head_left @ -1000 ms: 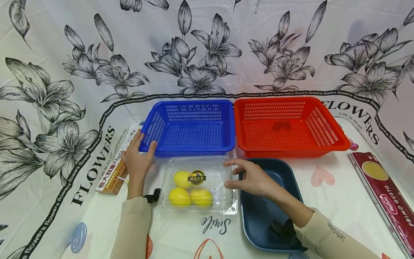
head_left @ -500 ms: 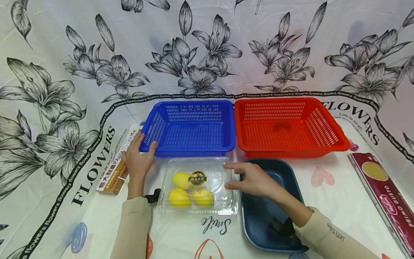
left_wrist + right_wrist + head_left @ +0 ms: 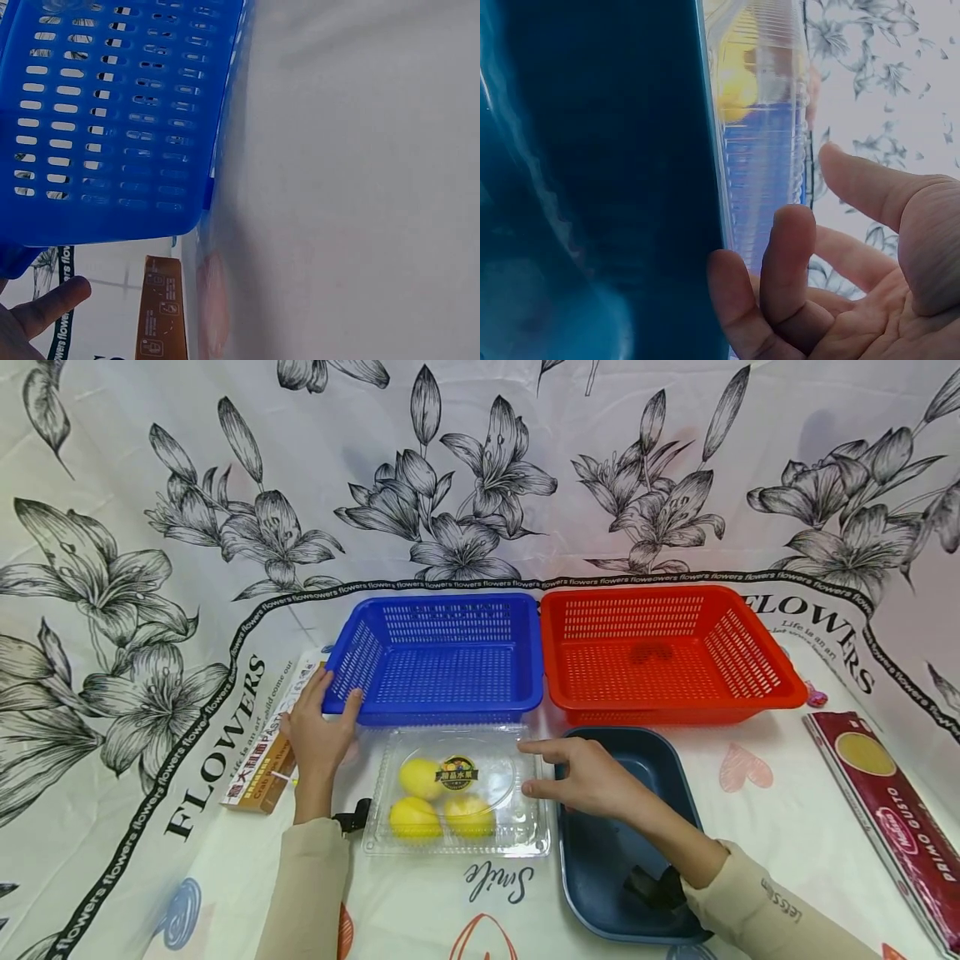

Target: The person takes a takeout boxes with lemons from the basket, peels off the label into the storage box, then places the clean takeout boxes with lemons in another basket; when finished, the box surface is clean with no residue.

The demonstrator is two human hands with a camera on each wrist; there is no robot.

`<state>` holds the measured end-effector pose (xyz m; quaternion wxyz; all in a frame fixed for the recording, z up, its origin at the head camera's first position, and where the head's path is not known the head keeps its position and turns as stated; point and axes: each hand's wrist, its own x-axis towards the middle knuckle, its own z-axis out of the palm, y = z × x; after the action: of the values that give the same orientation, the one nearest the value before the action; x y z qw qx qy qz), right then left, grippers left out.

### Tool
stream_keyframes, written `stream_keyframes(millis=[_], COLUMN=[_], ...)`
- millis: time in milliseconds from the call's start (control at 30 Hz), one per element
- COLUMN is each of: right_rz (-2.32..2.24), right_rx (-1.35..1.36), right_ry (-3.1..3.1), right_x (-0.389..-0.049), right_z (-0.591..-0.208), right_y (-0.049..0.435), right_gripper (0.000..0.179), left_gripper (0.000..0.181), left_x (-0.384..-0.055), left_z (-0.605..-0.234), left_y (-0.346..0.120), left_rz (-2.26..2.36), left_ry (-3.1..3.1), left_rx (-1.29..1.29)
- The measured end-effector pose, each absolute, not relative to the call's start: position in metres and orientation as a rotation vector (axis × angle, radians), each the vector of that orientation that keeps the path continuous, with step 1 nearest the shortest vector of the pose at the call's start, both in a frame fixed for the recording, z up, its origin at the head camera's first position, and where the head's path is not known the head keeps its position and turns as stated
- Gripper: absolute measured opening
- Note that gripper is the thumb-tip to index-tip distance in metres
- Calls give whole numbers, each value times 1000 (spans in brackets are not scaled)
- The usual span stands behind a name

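Observation:
My left hand (image 3: 321, 731) lies at the near left corner of the blue basket (image 3: 435, 714), fingertips right at its rim. Its thumb points up, apart from the basket wall in the left wrist view. Just right of the clear plastic fruit box (image 3: 510, 835), my right hand (image 3: 588, 772) hovers with thumb and index finger spread; the right wrist view shows nothing between them. Inside the lidded box are three yellow fruits (image 3: 415, 818) that look like lemons, beneath a black and gold label (image 3: 457, 773). Under the right hand is a dark blue tray (image 3: 600, 893).
A red basket (image 3: 667, 703) stands beside the blue one at the back. To the left lies a brown and white pasta box (image 3: 258, 781); to the right, a dark red pasta packet (image 3: 885, 818). Behind the baskets rises a flower-printed cloth (image 3: 480, 468).
The right index finger has straightened, with the hand otherwise in the same place. The fruits in the clear box have shifted slightly. My left hand has stayed at the basket corner.

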<state>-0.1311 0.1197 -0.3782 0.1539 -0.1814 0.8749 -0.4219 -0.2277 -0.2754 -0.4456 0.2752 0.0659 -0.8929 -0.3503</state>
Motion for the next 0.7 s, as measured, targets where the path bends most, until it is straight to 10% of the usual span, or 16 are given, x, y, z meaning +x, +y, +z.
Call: stream_keyframes(millis=[700], right_rz=[-1295], right_rx=[-563], right_ry=[2600], right_x=[-146], right_z=[-368], right_y=[136], right_gripper=[51], left_gripper=[68], left_x=[-204], left_z=[-388], left_y=[-268], left_rz=[-902], left_ry=[-2650], left_rx=[-84])
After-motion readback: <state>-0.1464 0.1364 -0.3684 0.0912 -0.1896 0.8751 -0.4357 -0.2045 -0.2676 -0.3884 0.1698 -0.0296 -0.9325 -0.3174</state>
